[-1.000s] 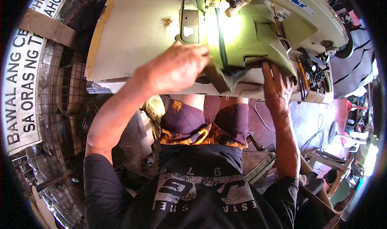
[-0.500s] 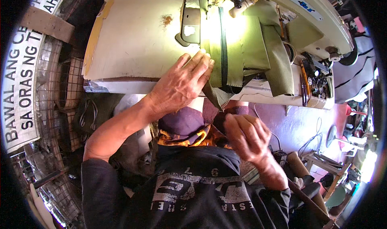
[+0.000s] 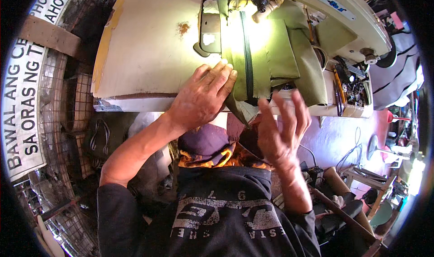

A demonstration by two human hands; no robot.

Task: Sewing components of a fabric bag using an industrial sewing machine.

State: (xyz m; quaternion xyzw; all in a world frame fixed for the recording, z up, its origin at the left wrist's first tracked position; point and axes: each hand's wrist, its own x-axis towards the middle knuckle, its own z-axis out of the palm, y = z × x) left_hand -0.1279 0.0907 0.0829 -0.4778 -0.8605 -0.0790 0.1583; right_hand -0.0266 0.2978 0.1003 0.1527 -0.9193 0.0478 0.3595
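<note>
Olive-green fabric (image 3: pixel 262 78) lies under the head of a sewing machine (image 3: pixel 346 19), with a dark zipper (image 3: pixel 248 62) running lengthwise along it. My left hand (image 3: pixel 201 94) is at the fabric's left edge, its fingers held together and pressing there; the thumb is hidden. A loose corner of the fabric hangs over the table's front edge beside that hand. Close to the fabric's near end, my right hand (image 3: pixel 285 130) is raised with its fingers apart and slightly blurred. Nothing shows in it. Bright lamp light washes out the area around the needle.
The pale sewing table (image 3: pixel 144 53) has a worn front edge. Left of the needle area sits a metal slide plate (image 3: pixel 210 28). At the table's right end, small metal parts (image 3: pixel 355 83) lie beside an orange-handled tool (image 3: pixel 339 86). Wire mesh (image 3: pixel 56 85) stands on the left.
My right hand has risen from near my lap toward the table's front edge, and its fingers have spread. My left hand stays at the fabric's edge. The whole view has shifted slightly.
</note>
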